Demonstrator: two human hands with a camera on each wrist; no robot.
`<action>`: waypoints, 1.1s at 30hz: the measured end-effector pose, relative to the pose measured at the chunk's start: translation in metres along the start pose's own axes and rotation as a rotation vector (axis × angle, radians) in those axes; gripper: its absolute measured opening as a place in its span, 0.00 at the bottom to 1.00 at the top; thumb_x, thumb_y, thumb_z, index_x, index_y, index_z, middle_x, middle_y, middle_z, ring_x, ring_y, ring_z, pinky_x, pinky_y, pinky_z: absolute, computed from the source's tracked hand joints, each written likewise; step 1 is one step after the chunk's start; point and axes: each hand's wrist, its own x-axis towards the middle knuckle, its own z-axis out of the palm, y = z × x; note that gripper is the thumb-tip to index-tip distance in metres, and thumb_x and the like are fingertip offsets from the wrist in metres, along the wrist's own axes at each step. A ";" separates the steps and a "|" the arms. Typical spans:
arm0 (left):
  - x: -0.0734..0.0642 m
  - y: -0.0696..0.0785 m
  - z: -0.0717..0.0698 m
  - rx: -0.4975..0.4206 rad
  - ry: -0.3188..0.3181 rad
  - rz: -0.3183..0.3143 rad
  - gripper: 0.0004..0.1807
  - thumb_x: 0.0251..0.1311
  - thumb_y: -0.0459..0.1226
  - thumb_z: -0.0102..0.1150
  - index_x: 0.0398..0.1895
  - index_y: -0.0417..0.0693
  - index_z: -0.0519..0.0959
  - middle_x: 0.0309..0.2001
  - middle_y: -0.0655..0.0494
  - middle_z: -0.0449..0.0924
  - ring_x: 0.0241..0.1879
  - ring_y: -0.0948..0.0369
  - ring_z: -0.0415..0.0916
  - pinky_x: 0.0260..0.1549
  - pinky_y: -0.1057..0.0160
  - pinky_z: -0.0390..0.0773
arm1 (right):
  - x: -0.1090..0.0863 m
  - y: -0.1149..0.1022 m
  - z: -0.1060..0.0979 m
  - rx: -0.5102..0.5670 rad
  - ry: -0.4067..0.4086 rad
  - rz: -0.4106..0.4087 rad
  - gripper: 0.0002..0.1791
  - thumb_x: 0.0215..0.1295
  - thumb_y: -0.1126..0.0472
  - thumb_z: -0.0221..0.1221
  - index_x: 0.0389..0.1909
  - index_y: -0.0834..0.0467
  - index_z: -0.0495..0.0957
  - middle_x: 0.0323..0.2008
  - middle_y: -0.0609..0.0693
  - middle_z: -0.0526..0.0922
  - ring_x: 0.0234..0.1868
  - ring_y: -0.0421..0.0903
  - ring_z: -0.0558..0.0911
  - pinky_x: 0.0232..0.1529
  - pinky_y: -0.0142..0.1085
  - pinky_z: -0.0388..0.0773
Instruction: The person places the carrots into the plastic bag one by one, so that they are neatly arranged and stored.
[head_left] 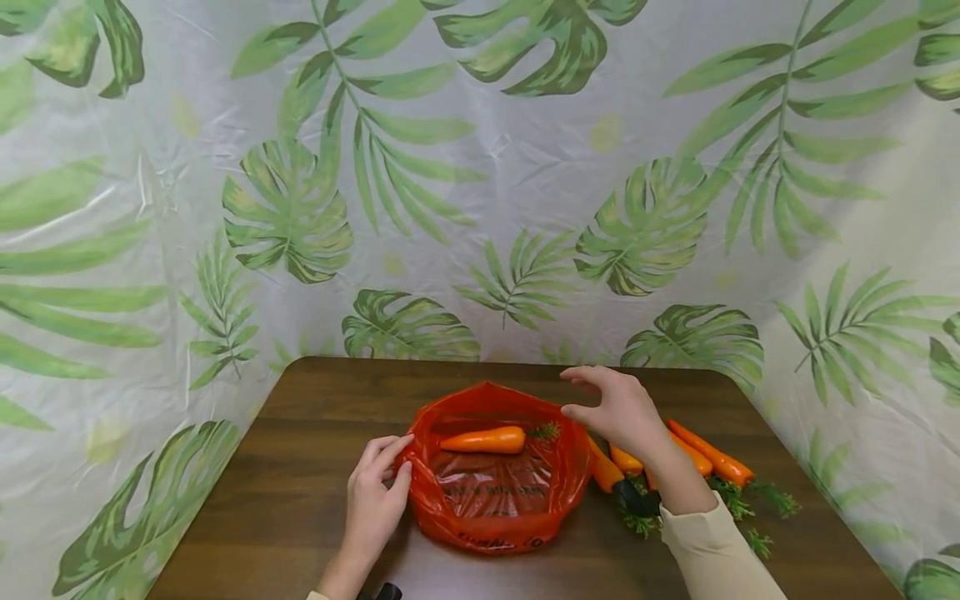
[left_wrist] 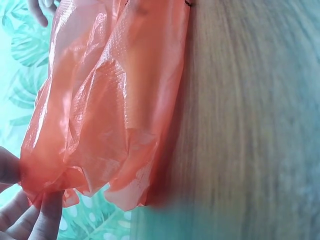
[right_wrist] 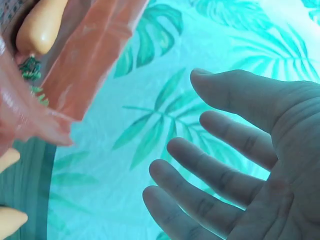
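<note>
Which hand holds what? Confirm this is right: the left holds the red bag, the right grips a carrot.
Not quite: the right hand is empty, as the right wrist view shows; the left hand does hold the red bag.

The bag [head_left: 498, 529] is see-through red, with dark lettering [head_left: 491, 491] towards its six o'clock. Inside it, the carrot [head_left: 483, 440] is bright orange, its feathery top [head_left: 545, 431] green at the three o'clock end. At the bag's three o'clock, the other carrots [head_left: 711, 452] are orange too, with green fronds [head_left: 776, 498]. The table [head_left: 300, 500] is dark brown with streaky wood grain. At twelve o'clock, the sheet [head_left: 525, 192] is whitish, printed with green leaves and faint yellow blotches; the right wrist view turns it turquoise. At four o'clock, the sleeve [head_left: 716, 546] is plain cream.
</note>
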 end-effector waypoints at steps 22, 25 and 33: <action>0.000 -0.001 0.001 0.016 0.008 0.008 0.23 0.52 0.21 0.68 0.51 0.46 0.86 0.47 0.55 0.79 0.41 0.60 0.80 0.34 0.64 0.84 | -0.032 0.044 -0.003 0.028 0.039 0.089 0.29 0.59 0.53 0.72 0.62 0.46 0.78 0.55 0.54 0.83 0.55 0.57 0.81 0.53 0.58 0.77; 0.000 -0.001 0.001 0.014 0.004 0.001 0.23 0.52 0.21 0.68 0.51 0.45 0.86 0.47 0.55 0.79 0.42 0.60 0.80 0.34 0.65 0.84 | -0.036 0.050 0.000 0.045 0.028 0.116 0.29 0.60 0.53 0.71 0.63 0.47 0.78 0.55 0.54 0.83 0.56 0.58 0.81 0.53 0.58 0.77; 0.000 -0.001 0.000 0.022 0.006 -0.013 0.23 0.52 0.21 0.68 0.51 0.46 0.86 0.47 0.57 0.79 0.42 0.60 0.80 0.34 0.65 0.84 | -0.045 0.065 0.009 0.052 0.002 0.141 0.31 0.60 0.47 0.71 0.64 0.49 0.77 0.56 0.56 0.82 0.55 0.59 0.80 0.49 0.55 0.80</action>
